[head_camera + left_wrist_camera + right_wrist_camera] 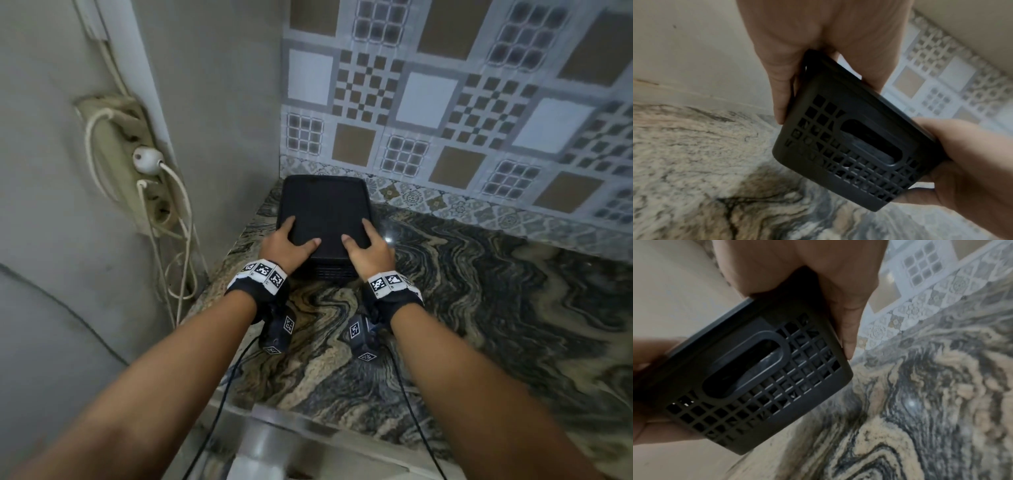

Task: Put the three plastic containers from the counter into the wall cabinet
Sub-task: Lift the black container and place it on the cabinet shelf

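A black plastic container [325, 209] with a flat lid and lattice sides stands in the counter's back left corner. My left hand [296, 238] grips its near left corner, thumb on the lid and fingers down the side. Gripping the near right corner the same way is my right hand [363, 240]. The left wrist view shows the container [855, 146], with its handle slot, between my left hand [797, 56] and right hand [962, 162]. The right wrist view shows the container [760, 378] under my right hand [828, 280]. I cannot tell whether it is off the counter. No other container or cabinet shows.
The marbled stone counter [479, 308] stretches to the right and towards me, its front edge [308, 421] near my forearms. A patterned tile wall [445, 102] stands behind the container. On the grey wall to the left hangs a power strip [147, 164] with white cables.
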